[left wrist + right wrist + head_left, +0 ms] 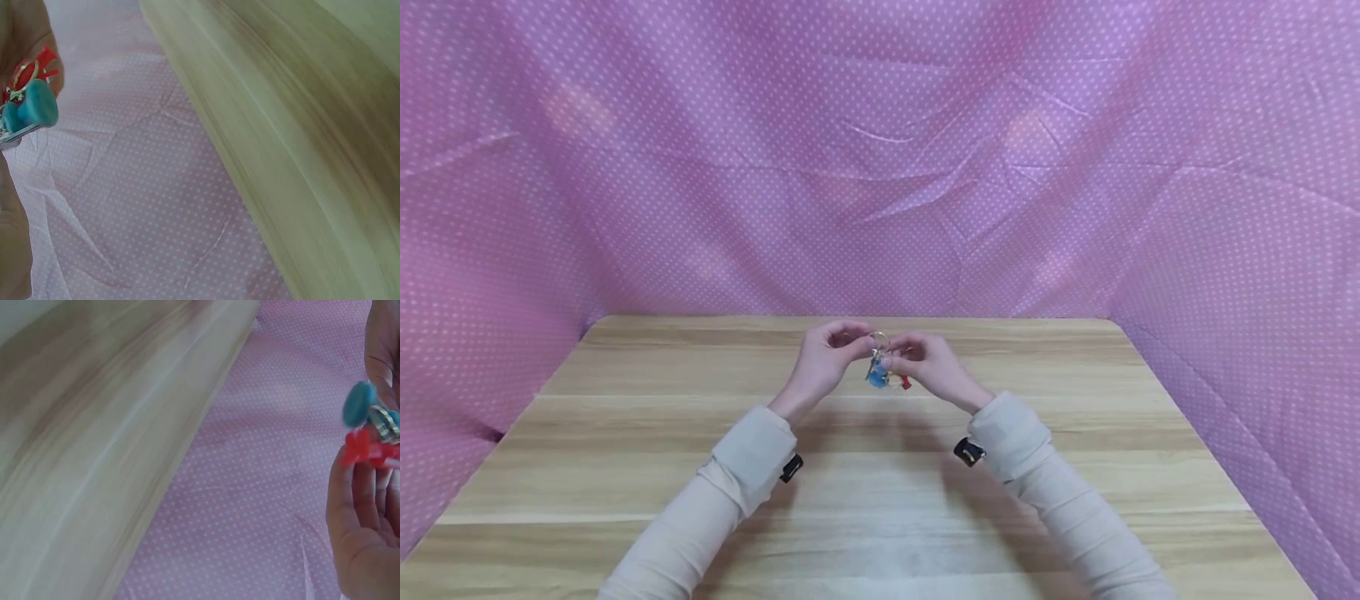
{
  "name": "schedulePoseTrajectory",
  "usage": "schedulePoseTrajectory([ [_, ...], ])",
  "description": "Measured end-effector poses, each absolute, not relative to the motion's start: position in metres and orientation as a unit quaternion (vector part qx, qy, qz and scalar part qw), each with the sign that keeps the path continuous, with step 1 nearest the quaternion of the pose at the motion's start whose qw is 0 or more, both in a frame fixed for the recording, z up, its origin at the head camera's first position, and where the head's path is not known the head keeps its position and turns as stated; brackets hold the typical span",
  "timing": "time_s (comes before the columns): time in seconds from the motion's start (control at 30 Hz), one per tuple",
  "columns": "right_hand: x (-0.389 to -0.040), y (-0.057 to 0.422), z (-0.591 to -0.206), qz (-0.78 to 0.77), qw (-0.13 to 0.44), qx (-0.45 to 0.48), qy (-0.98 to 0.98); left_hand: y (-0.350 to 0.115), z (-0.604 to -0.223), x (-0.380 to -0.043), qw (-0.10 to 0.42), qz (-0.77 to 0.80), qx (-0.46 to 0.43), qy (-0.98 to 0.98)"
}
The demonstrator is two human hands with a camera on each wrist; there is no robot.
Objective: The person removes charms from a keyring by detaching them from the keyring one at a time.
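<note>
On the keyring (877, 364), the blue charm (877, 378) is too small to identify in the head view, whose near edge crops the worktop (880, 517); the right wrist view blurs the red charm (360, 449) and, at right, cuts off the right hand (369, 540)

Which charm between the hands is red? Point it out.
The small red charm, right of the bulkier blue charm in the head view; colour and size set it apart.

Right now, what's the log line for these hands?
left hand: grips keyring; right hand: grips keyring; blue charm: between hands; red charm: beside blue; keyring: above table
</note>
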State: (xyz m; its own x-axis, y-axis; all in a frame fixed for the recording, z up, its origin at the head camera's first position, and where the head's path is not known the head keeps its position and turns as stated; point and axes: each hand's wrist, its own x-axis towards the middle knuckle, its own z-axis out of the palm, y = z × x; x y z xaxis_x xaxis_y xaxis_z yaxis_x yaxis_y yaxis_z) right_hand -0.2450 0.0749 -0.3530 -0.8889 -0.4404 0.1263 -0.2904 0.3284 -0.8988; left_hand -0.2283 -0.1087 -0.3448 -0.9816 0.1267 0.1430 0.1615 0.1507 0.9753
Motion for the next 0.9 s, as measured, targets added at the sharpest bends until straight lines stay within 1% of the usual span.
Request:
schedulePoseTrajectory([
  [0.2, -0.243, 0.081, -0.351, -0.491, 0.011, -0.248, 0.835, -0.106, -0.350, -0.230, 0.041, -0.618, -0.117, -0.777],
  [0.33, -0.241, 0.083, -0.349, -0.447, -0.014, -0.263, 0.855, -0.104, -0.352, -0.231, 0.048, -0.616, -0.125, -0.776],
  [0.57, -0.240, 0.087, -0.349, -0.429, -0.011, -0.248, 0.868, -0.102, -0.353, -0.231, 0.080, -0.596, -0.137, -0.787],
  [0.77, -0.238, 0.089, -0.346, -0.418, -0.027, -0.236, 0.877, -0.102, -0.355, -0.228, 0.095, -0.567, -0.162, -0.802],
  [0.9, -0.237, 0.089, -0.341, -0.415, -0.026, -0.236, 0.878, -0.100, -0.355, -0.226, 0.098, -0.556, -0.166, -0.808],
])
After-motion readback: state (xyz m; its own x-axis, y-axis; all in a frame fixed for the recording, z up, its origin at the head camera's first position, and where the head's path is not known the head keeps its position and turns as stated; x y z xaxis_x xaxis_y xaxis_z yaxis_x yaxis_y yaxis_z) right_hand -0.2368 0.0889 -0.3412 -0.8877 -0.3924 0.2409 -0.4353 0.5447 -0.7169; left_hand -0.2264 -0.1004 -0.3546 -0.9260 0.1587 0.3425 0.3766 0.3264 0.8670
